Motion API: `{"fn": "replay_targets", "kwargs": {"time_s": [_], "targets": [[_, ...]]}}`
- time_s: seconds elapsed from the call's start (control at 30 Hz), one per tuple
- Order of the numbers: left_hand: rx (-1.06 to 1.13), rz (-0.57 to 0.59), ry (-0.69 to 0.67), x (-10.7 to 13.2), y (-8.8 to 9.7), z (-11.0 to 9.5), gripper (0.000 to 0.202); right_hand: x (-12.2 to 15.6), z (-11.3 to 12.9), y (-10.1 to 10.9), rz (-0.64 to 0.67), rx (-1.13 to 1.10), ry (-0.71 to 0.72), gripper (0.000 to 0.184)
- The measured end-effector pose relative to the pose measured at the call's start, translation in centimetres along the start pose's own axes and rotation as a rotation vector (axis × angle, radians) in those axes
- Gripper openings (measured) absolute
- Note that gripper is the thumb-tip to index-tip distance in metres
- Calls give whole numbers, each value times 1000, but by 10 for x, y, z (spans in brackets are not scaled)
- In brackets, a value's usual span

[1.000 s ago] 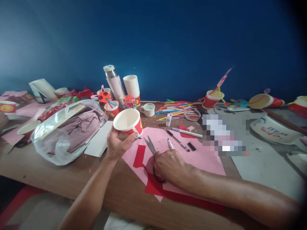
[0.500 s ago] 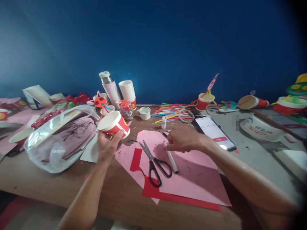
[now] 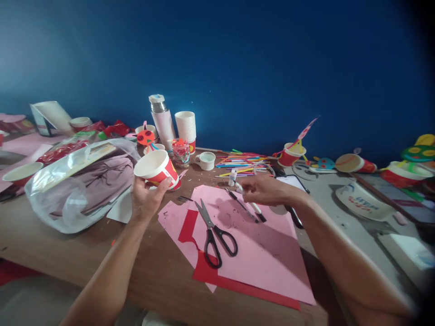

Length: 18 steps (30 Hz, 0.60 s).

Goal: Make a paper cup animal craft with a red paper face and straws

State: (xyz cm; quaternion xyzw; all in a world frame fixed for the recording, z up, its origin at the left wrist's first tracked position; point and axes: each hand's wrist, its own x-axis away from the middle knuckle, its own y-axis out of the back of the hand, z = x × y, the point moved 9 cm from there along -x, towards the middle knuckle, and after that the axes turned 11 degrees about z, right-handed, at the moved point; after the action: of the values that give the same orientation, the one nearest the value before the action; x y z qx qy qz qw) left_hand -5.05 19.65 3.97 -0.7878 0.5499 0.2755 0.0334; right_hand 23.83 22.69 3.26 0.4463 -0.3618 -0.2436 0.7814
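My left hand is wrapped round a red and white paper cup, which is tilted with its open mouth to the upper left. Over the pink paper sheet, the fingers of my right hand are closed on a white marker; part of the marker is hidden by the hand. Beside it a thin dark pen lies on the sheet. Black-handled scissors rest partly spread across the pink sheet and a cut red paper. A small white-capped bottle stands just beyond my right fingers.
A plastic bag fills the left side. Behind are a flask, stacked cups, a glass jar, a tape roll and colourful straws. A phone lies right, partly behind my arm; decorated cups stand farther off.
My right hand has lifted the white marker and shifted it up and right, uncovering more of the dark pen. The left hand still holds the cup, and the view has turned slightly.
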Motion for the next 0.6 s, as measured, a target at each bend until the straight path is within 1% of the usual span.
{"fn": "replay_targets", "kwargs": {"time_s": [0.1, 0.17, 0.23, 0.3, 0.4, 0.47, 0.5, 0.6], "targets": [[5, 15, -15, -1, -3, -1, 49, 6, 2, 8, -11, -114, 32, 14], [6, -3, -16, -1, -1, -2, 52, 8, 5, 13, -44, -120, 47, 21], [-28, -35, 12, -2, 5, -3, 50, 9, 6, 17, -103, -91, 54, 25], [-73, -57, 63, -2, 10, -3, 45, 9, 3, 19, -152, -73, 49, 28], [-64, -44, 117, -1, 11, 1, 43, 7, -2, 17, -191, -54, 19, 30], [-7, 18, 149, -1, 3, 5, 45, 6, -3, 15, -203, -53, -3, 33], [22, 67, 173, 0, -3, 7, 45, 5, -3, 15, -207, -67, -9, 36], [112, 276, 261, 6, -32, 17, 45, 1, -4, 14, -200, -118, -13, 42]]}}
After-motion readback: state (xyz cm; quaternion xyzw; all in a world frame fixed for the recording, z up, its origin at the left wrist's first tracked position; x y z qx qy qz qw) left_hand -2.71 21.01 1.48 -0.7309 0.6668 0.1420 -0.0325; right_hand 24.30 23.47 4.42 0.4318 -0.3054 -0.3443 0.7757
